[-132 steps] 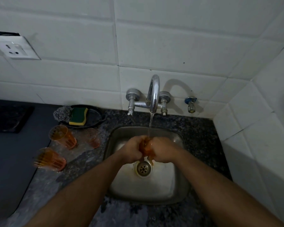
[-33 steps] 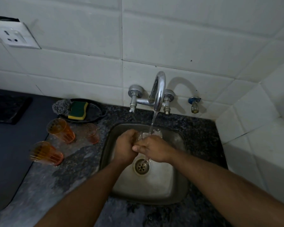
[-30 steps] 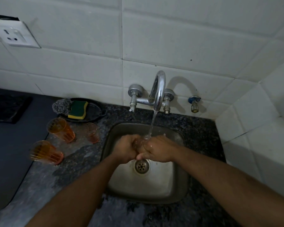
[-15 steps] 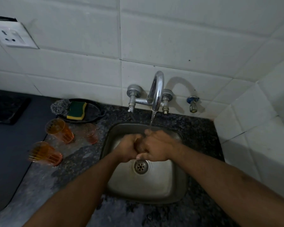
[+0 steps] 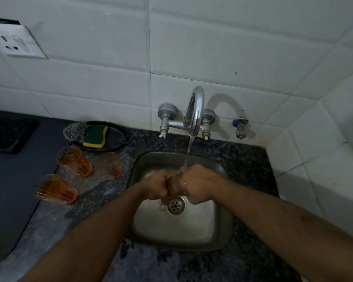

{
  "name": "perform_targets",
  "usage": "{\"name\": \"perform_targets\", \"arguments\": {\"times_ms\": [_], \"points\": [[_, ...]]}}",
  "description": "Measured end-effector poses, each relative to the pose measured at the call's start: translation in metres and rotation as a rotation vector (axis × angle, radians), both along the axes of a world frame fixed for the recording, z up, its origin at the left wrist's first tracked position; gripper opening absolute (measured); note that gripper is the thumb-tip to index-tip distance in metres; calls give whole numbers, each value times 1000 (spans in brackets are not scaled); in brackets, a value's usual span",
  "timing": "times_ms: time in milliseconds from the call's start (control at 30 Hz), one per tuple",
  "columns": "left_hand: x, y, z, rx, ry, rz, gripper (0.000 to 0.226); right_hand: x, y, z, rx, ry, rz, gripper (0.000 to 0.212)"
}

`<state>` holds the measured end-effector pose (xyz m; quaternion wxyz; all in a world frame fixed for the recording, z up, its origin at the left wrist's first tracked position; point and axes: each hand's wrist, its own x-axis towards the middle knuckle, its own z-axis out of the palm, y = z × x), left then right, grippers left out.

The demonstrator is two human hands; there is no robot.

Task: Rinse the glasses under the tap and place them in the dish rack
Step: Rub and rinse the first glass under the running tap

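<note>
Your left hand (image 5: 155, 187) and right hand (image 5: 196, 184) both clamp one amber glass (image 5: 174, 185) at frame centre, over the sink (image 5: 216, 226), under the tap's (image 5: 196, 110) stream.

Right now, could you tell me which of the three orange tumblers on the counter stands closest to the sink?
The paler, pinkish plastic tumbler, just beside the steel sink's left rim; the two brighter orange tumblers stand farther left.

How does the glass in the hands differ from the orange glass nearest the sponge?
The held glass is over the sink under running water, gripped by the left hand and right hand; the glass by the sponge stands free on the counter. The held one is mostly hidden; the other shows whole. Both look orange-tinted.
</note>
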<state>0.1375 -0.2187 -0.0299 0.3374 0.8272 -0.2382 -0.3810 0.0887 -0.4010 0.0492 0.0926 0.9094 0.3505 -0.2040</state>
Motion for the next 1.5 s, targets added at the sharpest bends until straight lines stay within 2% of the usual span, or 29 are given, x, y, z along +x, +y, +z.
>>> {"name": "perform_targets", "arguments": {"times_ms": [100, 167, 267, 300, 367, 400, 467, 533, 567, 633, 700, 767, 833, 867, 933, 1000, 1067, 1133, 1233, 1367, 1467, 1500], "points": [[3, 1, 11, -27, 103, -62, 45, 6, -2, 4, 77, -119, 246, 24], [5, 2, 15, -1, 138, -87, 49, 9, -7, 3, 110, -214, 268, 29], [5, 1, 15, -62, 76, 7, 53, 4, -11, -1, 63, -86, -39, 28], [4, -2, 14, -99, 14, 84, 55, 1, -7, -1, 20, -19, -159, 29], [-1, -8, 10, -158, -128, 236, 55, -3, 2, -2, 61, 61, -384, 34], [-5, -11, 7, -201, -187, 294, 55, -5, 7, -3, 160, 139, -536, 44], [-17, -18, -4, -284, -259, 381, 49, -9, 13, -7, 401, 427, -832, 56], [-32, -24, -18, -300, -318, 481, 36, -5, 21, -5, 601, 688, -1139, 43], [-40, -29, -22, -303, -362, 535, 28, -3, 24, -1, 655, 743, -1248, 35], [-54, -37, -27, -304, -424, 637, 17, 1, 29, 2, 731, 757, -1354, 27], [-51, -37, -26, -299, -415, 649, 15, 1, 30, 3, 775, 774, -1317, 29], [-37, -29, -26, -229, -379, 519, 21, -6, 25, -1, 762, 727, -1162, 31], [-23, -16, -27, -168, -313, 362, 40, -9, 12, -12, 782, 501, -1024, 33], [-20, -10, -26, -195, -225, 324, 52, -11, 4, -19, 858, 396, -1024, 31], [-22, -5, -17, -363, 87, 360, 66, -15, -7, -29, 1107, 281, -1164, 25], [-29, -5, -6, -508, 344, 411, 60, -21, -7, -37, 1401, 268, -1374, 30], [-37, -9, 1, -601, 514, 488, 52, -25, 4, -45, 1617, 307, -1508, 29], [-42, -16, 4, -634, 629, 587, 43, -24, 17, -57, 1708, 362, -1568, 23], [-47, -21, 4, -580, 621, 621, 27, -21, 34, -70, 1782, 437, -1679, 31], [-45, -17, 11, -487, 611, 646, 38, -16, 45, -80, 1947, 515, -1890, 37], [-42, -18, 23, -520, 595, 751, 23, -7, 47, -83, 1908, 526, -2067, 35], [-42, -18, 23, -527, 564, 781, 33, -4, 48, -83, 1896, 588, -2086, 34]]}}
